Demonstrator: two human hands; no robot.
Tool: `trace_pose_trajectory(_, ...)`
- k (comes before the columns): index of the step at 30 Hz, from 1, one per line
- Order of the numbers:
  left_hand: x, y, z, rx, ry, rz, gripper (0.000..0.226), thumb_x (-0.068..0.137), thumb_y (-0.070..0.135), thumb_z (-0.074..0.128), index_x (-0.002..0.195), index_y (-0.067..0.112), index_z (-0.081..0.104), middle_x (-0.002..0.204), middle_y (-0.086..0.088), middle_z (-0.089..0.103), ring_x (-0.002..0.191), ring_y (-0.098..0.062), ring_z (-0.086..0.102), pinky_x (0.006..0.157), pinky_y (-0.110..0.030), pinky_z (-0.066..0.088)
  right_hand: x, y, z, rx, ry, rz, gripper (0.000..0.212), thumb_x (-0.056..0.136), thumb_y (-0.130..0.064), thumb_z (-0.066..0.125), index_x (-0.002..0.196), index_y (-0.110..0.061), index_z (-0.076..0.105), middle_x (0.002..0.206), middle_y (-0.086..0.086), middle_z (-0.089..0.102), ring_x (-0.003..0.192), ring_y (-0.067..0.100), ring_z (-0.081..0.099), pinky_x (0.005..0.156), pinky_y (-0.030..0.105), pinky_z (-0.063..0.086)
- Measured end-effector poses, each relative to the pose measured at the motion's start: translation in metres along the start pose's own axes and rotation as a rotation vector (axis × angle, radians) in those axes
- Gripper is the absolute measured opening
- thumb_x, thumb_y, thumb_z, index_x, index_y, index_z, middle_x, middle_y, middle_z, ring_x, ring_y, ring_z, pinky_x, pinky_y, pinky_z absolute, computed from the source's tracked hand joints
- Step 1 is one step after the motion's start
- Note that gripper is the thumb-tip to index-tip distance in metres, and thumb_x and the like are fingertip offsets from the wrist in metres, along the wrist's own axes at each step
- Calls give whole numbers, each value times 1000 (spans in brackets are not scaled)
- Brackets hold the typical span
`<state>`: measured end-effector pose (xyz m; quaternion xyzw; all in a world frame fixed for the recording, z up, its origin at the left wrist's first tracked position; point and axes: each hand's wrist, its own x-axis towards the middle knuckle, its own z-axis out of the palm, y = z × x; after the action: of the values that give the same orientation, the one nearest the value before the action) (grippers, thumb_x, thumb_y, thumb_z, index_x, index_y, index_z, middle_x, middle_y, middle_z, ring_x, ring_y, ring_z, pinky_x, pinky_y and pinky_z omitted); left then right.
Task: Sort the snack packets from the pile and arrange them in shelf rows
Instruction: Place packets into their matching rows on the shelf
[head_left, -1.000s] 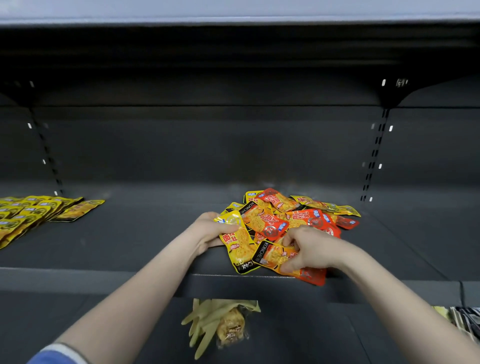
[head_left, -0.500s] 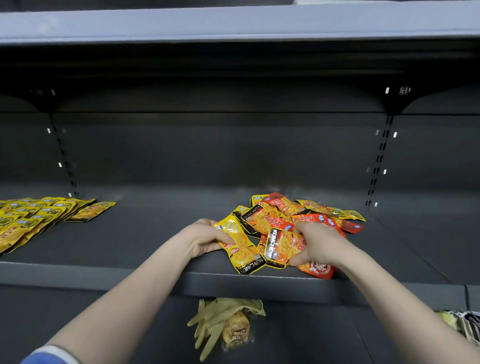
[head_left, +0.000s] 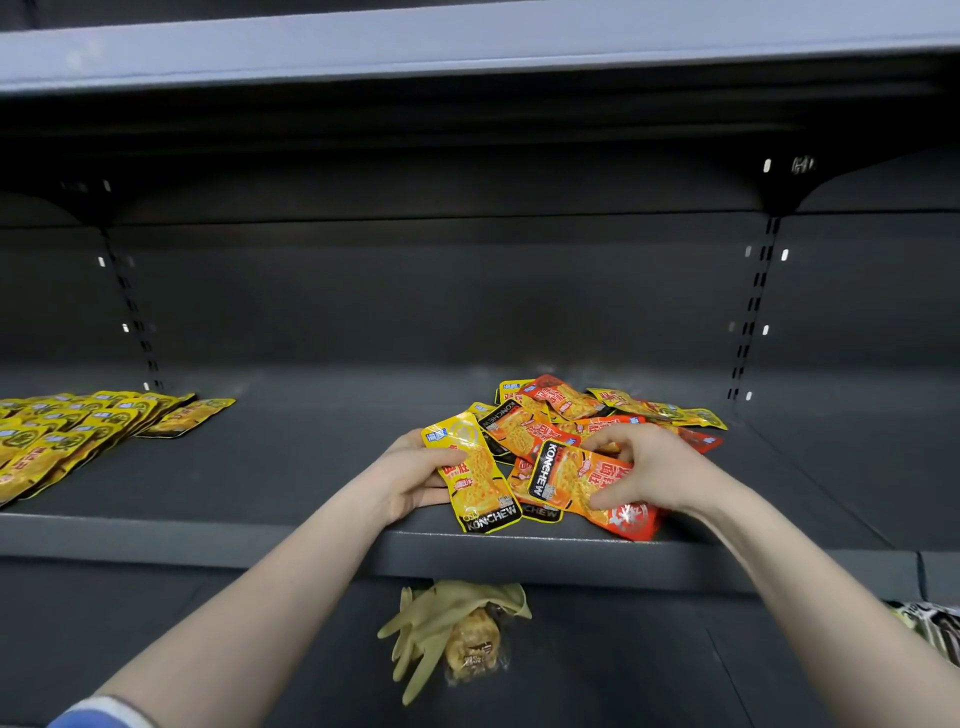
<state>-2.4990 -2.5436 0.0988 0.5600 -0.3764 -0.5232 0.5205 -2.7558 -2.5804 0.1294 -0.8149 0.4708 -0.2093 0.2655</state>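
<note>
- The rows of yellow packets (head_left: 78, 436) lie far out to the left of the left hand, overlapped like tiles; a packet dropped carelessly onto their near end would likely push the lapped edges out of line
- The left hand (head_left: 410, 475) is clamped on a yellow packet (head_left: 475, 473), thumb on top and fingers underneath; the packet's lower end hangs past the shelf edge (head_left: 311, 540), so a loosened thumb could let it slide off to the lower shelf, where a pale glove (head_left: 441, 613) and a wrapped snack already lie
- Between the two hands a further packet (head_left: 540, 512) sits half buried at the edge; pulling either held packet sideways may drag it over the lip
- The right hand (head_left: 654, 470) is closed on an orange packet (head_left: 587, 483), fingers curled over its upper edge and thumb low; the film looks slick, so a light pinch may slip
- Behind and to the right of that hand the mixed pile (head_left: 597, 410) slopes loosely; lifting from its front could let upper packets slump, mixing yellow with orange again
</note>
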Motion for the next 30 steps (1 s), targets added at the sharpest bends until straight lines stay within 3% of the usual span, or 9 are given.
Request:
trace_pose_trajectory(3, -2, -2, 1, 28, 2, 9, 27, 91, 1, 57, 118, 6, 54, 84, -9, 71, 63, -16, 71, 59, -33, 60, 0, 2, -1, 103, 42, 1, 59, 64, -8, 82, 116, -24, 61, 119, -8, 57, 103, 9, 50, 79, 26, 45)
trace_pose_trajectory(7, -3, -3, -1, 16, 46, 18, 26, 88, 1, 61, 114, 3, 57, 85, -11, 70, 62, -16, 71, 59, -32, 60, 3, 8, -2, 257, 119, 19, 54, 61, 1, 79, 106, -25, 65, 119, -4, 57, 86, 11, 58, 70, 23, 49)
trace_pose_trajectory(10, -5, 1, -4, -11, 98, 35, 16, 87, -2, 62, 102, 2, 60, 75, -9, 71, 58, -14, 70, 55, -29, 59, 6, 13, 0, 485, 206, 75, 45, 60, 2, 80, 93, -26, 69, 107, 5, 65, 87, 21, 65, 75, 36, 56)
trace_pose_trajectory(13, -7, 7, -9, -36, 154, 54, 8, 87, -3, 61, 88, 4, 60, 62, -5, 71, 53, -12, 68, 50, -26, 57, 12, 16, 3, 709, 247, 132, 40, 63, 3, 80, 92, -21, 68, 97, 12, 69, 85, 29, 68, 79, 44, 56)
trace_pose_trajectory(18, -9, 15, -30, -28, 209, 78, 8, 85, -2, 63, 88, 5, 61, 71, -8, 70, 54, -12, 68, 51, -27, 58, 25, 4, 18, 809, 288, 139, 34, 66, 3, 79, 93, -13, 66, 88, 9, 71, 80, 26, 68, 74, 39, 56)
trace_pose_trajectory(22, -8, 23, -60, -32, 246, 98, 8, 85, -1, 64, 85, 7, 63, 64, -3, 70, 53, -10, 67, 51, -26, 57, 46, -20, 36, 812, 327, 95, 19, 72, -1, 75, 79, -14, 63, 70, 3, 64, 54, 11, 57, 47, 20, 46)
trace_pose_trajectory(27, -5, 35, -117, -34, 272, 118, 9, 85, 0, 65, 81, 8, 62, 60, -1, 69, 51, -10, 67, 50, -25, 57, 85, -65, 77, 901, 325, 109, 14, 75, -2, 73, 77, -12, 63, 76, 6, 66, 68, 18, 61, 70, 30, 52)
trace_pose_trajectory(30, -2, 44, -164, -25, 274, 127, 6, 84, 1, 65, 83, 7, 63, 65, -3, 70, 53, -10, 67, 54, -26, 58, 107, -106, 110, 940, 294, 107, 10, 79, -2, 69, 82, -10, 64, 81, 6, 68, 71, 16, 66, 64, 26, 54)
